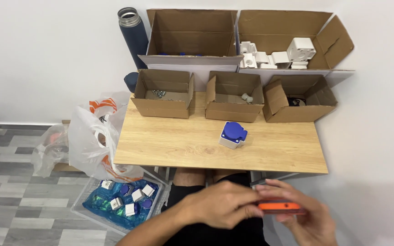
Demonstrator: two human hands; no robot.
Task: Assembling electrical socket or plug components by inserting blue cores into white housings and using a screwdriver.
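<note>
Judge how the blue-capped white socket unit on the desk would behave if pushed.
The socket unit looks rigid moulded plastic, probably light. Its boxy base sits flat on the wooden desk, so it should slide, not roll; the raised blue cap might tip it slightly.

Left hand (pixel 222 204) and right hand (pixel 308 214) together, fingers curled, low.

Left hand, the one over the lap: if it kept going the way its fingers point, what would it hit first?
The left hand points right, toward the right hand. First in line is the orange tool held between both; its fingers already seem to touch it.
</note>
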